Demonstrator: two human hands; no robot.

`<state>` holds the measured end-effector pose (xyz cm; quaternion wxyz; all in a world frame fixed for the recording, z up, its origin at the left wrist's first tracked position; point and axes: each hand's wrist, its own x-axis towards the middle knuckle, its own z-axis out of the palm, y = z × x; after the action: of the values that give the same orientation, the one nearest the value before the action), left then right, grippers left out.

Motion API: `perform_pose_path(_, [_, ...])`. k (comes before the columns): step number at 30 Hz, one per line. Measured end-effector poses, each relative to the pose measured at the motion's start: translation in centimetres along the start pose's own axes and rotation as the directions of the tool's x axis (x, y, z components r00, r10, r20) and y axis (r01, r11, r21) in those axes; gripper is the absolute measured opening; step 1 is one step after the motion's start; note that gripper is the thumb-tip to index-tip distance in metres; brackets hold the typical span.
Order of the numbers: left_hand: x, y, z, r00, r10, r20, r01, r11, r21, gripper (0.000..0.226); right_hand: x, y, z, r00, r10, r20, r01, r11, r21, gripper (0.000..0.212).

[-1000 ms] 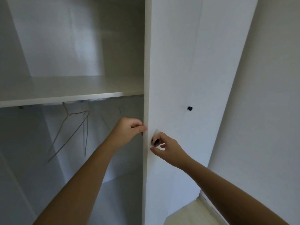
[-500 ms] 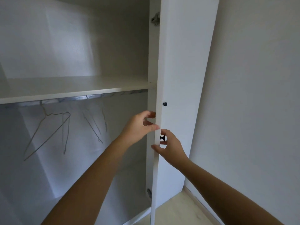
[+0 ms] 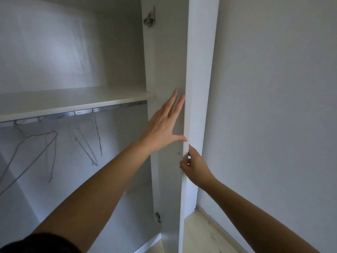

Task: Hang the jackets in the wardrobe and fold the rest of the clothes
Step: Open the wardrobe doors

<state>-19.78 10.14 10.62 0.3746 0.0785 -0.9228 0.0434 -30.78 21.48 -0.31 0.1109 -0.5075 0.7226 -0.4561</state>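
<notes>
Swung wider than half a second ago, the tall white panel door (image 3: 200,70) of the white wardrobe (image 3: 54,52) now stands nearly edge-on to the camera, and the left hand (image 3: 164,125) has changed from a loose curl at the door's edge to a flat palm. That hand is released, its fingers straight and spread against the door's inner face, the thumb reaching to the door's front edge. The right hand (image 3: 195,167) is lower on the door, at the front edge, with its fingers curled around the small black knob (image 3: 189,155) on the door's outer face; only a sliver of the knob shows between the fingers, and the thumb lies against the edge. Left of the door the wardrobe stands open. Inside, a white flat shelf (image 3: 73,101) runs up to the door's hinge side, with a silver metal rail (image 3: 82,113) just under it. Thin grey wire hangers (image 3: 36,148) hang from the rail, well left of the door. A metal hinge (image 3: 149,20) sits near the door's top and another near its bottom. Right of the door is a plain grey wall (image 3: 273,106), and below the door a pale wooden floor (image 3: 200,234).
</notes>
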Motion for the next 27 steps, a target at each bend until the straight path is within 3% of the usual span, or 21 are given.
perform_pose_path(2, [2.1,0.4,0.0,0.984,0.177,-0.028,-0.166,0.959,0.231,0.118,0.1,1.3,-1.1,0.997,0.072,-0.043,-0.073,0.997,-0.02,0.01])
perform_pose_path(4, [4.6,0.8,-0.1,0.952,0.305,0.021,-0.286,0.864,0.414,0.096,0.4,2.1,-2.2,0.991,0.117,-0.066,-0.12,0.992,-0.038,0.015])
perform_pose_path(7, [8.3,1.4,0.5,0.875,0.462,0.148,-0.462,0.702,0.542,0.06,0.9,3.3,-3.9,0.984,0.157,-0.09,-0.162,0.985,-0.056,0.016])
perform_pose_path(10, [11.3,2.3,1.6,0.827,0.513,0.23,-0.537,0.599,0.595,0.054,1.6,4.4,-5.6,0.974,0.194,-0.116,-0.203,0.977,-0.066,0.016])
perform_pose_path(17, [16.2,3.3,5.8,0.832,0.507,0.223,-0.53,0.611,0.587,0.06,4.0,7.3,-8.7,0.95,0.234,-0.208,-0.251,0.966,-0.056,0.017])
perform_pose_path(27, [18.9,3.2,8.8,0.792,0.603,0.097,-0.539,0.616,0.575,0.059,5.4,9.9,-10.2,0.954,0.182,-0.24,-0.176,0.983,0.046,0.016])
